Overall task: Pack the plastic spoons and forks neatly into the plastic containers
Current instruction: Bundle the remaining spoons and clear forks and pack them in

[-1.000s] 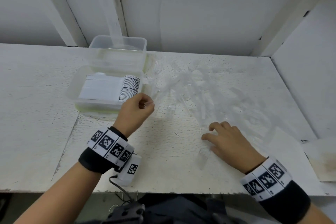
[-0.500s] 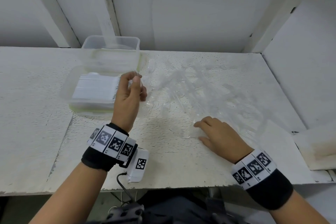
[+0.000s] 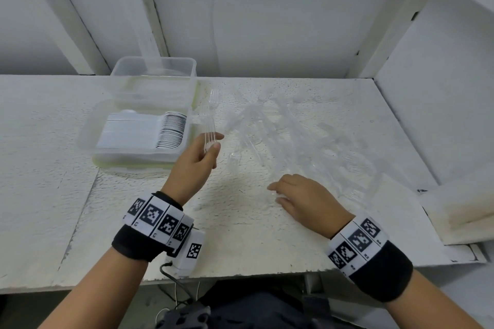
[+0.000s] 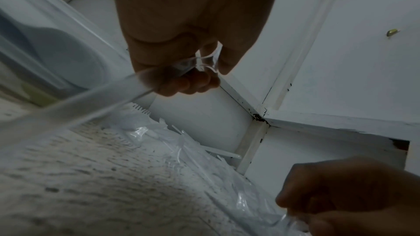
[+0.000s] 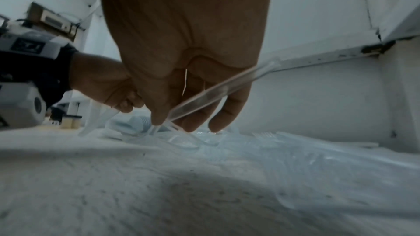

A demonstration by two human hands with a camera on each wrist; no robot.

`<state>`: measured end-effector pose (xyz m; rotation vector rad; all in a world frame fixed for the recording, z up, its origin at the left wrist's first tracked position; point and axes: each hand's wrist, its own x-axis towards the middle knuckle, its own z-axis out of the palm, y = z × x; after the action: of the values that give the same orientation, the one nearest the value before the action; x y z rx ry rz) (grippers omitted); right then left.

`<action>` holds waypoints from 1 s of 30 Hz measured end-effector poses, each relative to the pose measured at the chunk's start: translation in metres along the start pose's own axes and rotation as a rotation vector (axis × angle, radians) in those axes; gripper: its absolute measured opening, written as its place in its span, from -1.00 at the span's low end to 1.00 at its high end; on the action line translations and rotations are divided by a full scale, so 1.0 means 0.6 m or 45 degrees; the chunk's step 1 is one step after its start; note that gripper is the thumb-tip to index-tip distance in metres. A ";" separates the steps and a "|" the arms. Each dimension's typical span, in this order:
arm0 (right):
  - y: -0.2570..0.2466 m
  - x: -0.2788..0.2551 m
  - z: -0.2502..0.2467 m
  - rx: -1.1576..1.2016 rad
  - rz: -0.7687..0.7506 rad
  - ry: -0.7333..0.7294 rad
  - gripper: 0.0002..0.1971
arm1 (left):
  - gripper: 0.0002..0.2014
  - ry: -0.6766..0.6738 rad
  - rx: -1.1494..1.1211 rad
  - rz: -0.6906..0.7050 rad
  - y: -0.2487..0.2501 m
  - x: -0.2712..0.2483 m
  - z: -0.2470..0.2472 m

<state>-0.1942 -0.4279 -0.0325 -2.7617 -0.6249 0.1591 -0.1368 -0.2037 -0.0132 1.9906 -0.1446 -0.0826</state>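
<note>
My left hand (image 3: 212, 141) grips a small bunch of clear plastic forks (image 3: 211, 115) that stand upright just right of the near container (image 3: 88, 139). That container holds a neat row of white spoons (image 3: 139, 131). In the left wrist view the left hand (image 4: 200, 73) has its fingers curled round the clear forks (image 4: 90, 100). A second clear container (image 3: 153, 69) stands behind the first. A loose pile of clear cutlery (image 3: 294, 136) covers the table's middle right. My right hand (image 3: 275, 193), low on the table at the pile's near edge, pinches one clear piece (image 5: 216, 92) between thumb and fingers (image 5: 159, 119).
A yellow-green lid (image 3: 133, 165) lies under the near container. White walls close the table at the back and at the right (image 3: 441, 115). A white board (image 3: 459, 211) lies at the right end. The table's front edge (image 3: 240, 275) runs just behind my wrists.
My left hand has drawn back from the near container's right edge and now holds its forks upright. My right hand has slid left along the pile's near edge.
</note>
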 end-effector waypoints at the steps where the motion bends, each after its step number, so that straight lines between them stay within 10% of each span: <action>1: -0.003 0.003 -0.002 0.064 0.031 -0.020 -0.70 | -0.83 0.003 0.010 -0.019 0.001 -0.001 0.001; 12: -0.008 0.009 -0.041 0.592 0.313 0.200 -0.84 | -0.89 -0.017 0.240 -0.018 -0.002 -0.006 -0.001; 16: 0.022 -0.023 -0.069 0.693 0.559 0.390 -0.87 | -0.96 -0.514 0.559 0.166 0.004 -0.010 0.021; 22: 0.047 -0.046 -0.049 0.525 0.732 0.348 -0.81 | -0.48 -0.942 1.061 0.243 0.005 0.003 0.078; 30: 0.047 -0.052 -0.033 0.443 0.616 0.202 -0.77 | -0.67 -0.796 1.279 0.364 -0.016 0.007 0.081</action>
<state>-0.2073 -0.4711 -0.0213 -2.4975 0.1138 0.1346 -0.1381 -0.2445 -0.0418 2.8405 -1.0380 -0.5322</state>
